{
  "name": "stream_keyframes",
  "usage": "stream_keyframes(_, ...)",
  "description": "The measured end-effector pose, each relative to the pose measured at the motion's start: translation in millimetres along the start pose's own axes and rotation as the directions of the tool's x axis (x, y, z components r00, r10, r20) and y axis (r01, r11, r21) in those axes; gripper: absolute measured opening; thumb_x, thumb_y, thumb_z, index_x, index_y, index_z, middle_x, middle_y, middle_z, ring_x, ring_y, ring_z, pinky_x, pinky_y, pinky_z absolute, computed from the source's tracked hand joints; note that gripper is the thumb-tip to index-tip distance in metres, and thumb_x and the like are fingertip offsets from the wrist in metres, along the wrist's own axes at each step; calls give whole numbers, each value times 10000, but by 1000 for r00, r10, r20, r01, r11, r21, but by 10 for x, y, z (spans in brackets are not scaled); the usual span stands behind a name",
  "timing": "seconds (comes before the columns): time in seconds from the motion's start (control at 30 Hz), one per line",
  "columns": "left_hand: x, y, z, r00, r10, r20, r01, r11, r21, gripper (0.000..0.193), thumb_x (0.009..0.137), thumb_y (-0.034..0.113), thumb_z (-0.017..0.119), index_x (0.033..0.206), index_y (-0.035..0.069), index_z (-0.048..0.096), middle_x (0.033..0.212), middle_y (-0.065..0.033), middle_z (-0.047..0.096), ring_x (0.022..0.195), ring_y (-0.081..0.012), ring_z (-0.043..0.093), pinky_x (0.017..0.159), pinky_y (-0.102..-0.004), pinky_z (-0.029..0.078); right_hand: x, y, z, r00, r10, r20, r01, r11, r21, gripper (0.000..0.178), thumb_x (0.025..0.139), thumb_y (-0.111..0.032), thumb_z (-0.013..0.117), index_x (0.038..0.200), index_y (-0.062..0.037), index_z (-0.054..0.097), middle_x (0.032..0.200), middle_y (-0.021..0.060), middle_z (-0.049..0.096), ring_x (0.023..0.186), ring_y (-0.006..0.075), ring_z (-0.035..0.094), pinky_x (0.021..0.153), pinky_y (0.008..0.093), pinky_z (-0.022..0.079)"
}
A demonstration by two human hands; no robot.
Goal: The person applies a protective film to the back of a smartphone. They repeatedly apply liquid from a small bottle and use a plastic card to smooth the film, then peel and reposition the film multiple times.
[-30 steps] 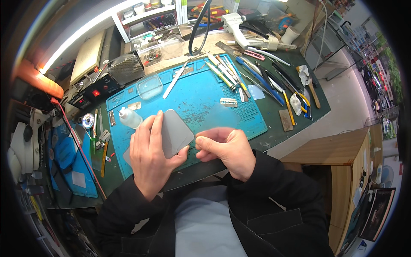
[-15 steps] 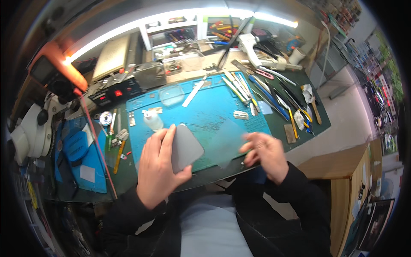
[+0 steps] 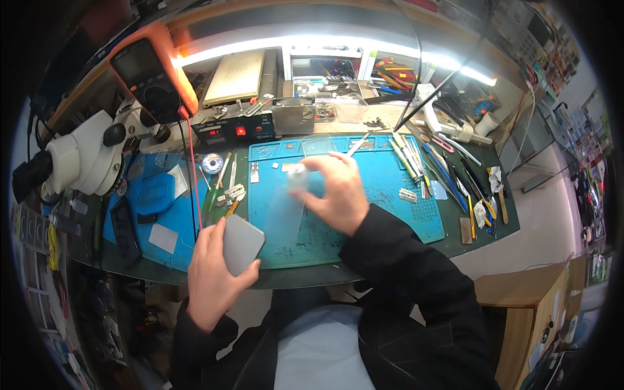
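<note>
Pinching a motion-blurred white bottle (image 3: 297, 171) between thumb and fingers over the blue mat's (image 3: 406, 224) far left, the person's right hand (image 3: 339, 193) appears busy with a pickup, while the left hand (image 3: 216, 276) clasps a grey slab (image 3: 243, 244), near left, which next calls for steadying.

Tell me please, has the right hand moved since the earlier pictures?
Yes. Judged against the blue mat, the right hand has moved left and away from the mat's front edge.

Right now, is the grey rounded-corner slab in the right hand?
No, the left hand holds the grey slab, while the right hand is at the white bottle.
</note>
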State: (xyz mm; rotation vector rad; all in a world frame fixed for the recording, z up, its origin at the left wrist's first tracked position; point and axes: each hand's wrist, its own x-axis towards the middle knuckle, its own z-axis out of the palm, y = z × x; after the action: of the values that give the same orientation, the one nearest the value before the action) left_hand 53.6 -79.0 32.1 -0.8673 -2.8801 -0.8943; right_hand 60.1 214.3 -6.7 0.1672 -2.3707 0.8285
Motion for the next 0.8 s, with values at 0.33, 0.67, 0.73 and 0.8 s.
stream_keyframes(0.33, 367, 416, 612, 968, 249, -22, -246, 964, 102, 907, 702, 227, 913, 1466, -74, 525, 1301, -168, 584, 1170, -346, 618, 986, -430, 536, -773, -322, -954, 998, -59, 3, 59, 979, -194, 562, 790, 25, 813, 1337, -43, 701, 1212, 125, 671, 1063, 321, 700, 892, 390, 589)
stream_keyframes(0.67, 389, 562, 700, 972, 235, 25, -236, 955, 178, 956, 671, 223, 941, 1476, -66, 513, 1291, -148, 581, 1154, -314, 615, 974, -404, 533, -811, -128, -884, 971, -205, 122, 238, 856, -459, 433, 808, -17, 775, 1238, -66, 761, 1238, 88, 671, 1175, 278, 681, 983, 395, 581)
stream_keyframes(0.73, 387, 567, 693, 974, 224, 34, -226, 957, 182, 959, 670, 224, 943, 1477, -67, 513, 1291, -147, 580, 1157, -313, 614, 980, -404, 530, -804, -118, -879, 966, -223, 135, 260, 845, -468, 418, 818, -32, 770, 1235, -65, 767, 1239, 87, 671, 1177, 276, 681, 984, 394, 582)
stream_keyframes(0.8, 391, 570, 682, 971, 238, 24, -238, 951, 198, 949, 678, 245, 944, 1466, -73, 521, 1273, -142, 584, 1129, -299, 614, 954, -391, 525, -799, -97, -878, 959, -242, 147, 283, 836, -471, 421, 820, -39, 768, 1240, -65, 767, 1240, 86, 672, 1176, 276, 682, 982, 395, 585)
